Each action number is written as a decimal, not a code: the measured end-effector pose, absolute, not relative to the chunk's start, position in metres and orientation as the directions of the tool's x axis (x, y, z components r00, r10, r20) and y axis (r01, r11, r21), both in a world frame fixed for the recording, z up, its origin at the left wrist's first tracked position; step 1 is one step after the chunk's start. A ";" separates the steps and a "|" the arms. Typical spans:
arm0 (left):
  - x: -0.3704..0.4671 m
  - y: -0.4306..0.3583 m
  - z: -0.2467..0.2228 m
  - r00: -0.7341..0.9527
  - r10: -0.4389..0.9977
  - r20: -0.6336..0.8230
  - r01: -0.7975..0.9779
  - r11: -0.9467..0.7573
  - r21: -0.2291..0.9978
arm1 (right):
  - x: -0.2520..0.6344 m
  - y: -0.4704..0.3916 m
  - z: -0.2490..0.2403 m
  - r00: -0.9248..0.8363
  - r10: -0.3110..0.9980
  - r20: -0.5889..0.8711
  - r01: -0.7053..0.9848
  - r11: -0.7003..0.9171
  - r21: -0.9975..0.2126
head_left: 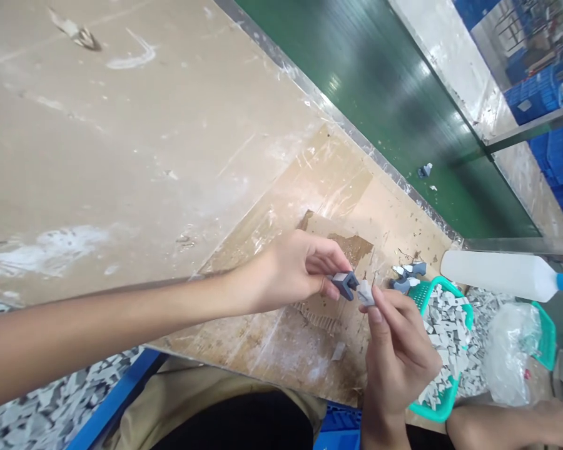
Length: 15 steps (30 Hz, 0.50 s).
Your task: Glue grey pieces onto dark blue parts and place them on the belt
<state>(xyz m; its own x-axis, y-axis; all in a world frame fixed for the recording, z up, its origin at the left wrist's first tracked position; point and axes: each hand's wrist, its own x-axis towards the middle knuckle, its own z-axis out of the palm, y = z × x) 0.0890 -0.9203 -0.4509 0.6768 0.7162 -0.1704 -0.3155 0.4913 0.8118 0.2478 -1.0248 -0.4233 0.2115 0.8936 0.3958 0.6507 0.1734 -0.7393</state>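
My left hand (300, 269) pinches a dark blue-grey plastic piece (344, 285) between thumb and fingers, above the worn work table. Close to its right, my right hand (398, 337) holds a small white piece (365, 292) between thumb and forefinger. The two pieces are very near each other; whether they touch I cannot tell. Beneath them lies a torn cardboard sheet (321, 309). Several blue-grey pieces with white parts (406, 282) rest on the table to the right of my hands.
A green basket (438, 409) of white pieces stands at right, near a white bottle (497, 273) and a clear plastic bag (509, 356). Another person's arm (502, 428) is at lower right. A green conveyor belt (375, 94) runs behind the table (122, 156).
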 end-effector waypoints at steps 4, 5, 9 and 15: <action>0.087 -0.922 -0.445 0.666 0.731 -0.149 -0.323 0.463 0.825 | 0.248 -1.025 -0.423 0.144 0.911 0.386 0.671 0.196 -0.715; 0.087 -0.923 -0.444 0.658 0.739 -0.143 -0.322 0.448 0.834 | 0.248 -1.025 -0.423 0.131 0.912 0.390 0.683 0.202 -0.702; 0.087 -0.927 -0.443 0.613 0.777 -0.141 -0.306 0.398 0.865 | 0.246 -1.025 -0.422 0.105 0.917 0.384 0.705 0.204 -0.680; 0.085 -0.931 -0.443 0.568 0.808 -0.159 -0.260 0.359 0.896 | 0.236 -1.025 -0.424 0.070 0.921 0.384 0.729 0.215 -0.650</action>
<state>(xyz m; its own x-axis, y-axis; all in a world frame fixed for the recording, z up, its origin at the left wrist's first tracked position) 0.0851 -0.9312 -0.4426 0.5678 0.8077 -0.1588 -0.2604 0.3592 0.8962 0.2362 -1.0248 -0.4242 0.0697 0.9209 0.3836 0.7290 0.2154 -0.6498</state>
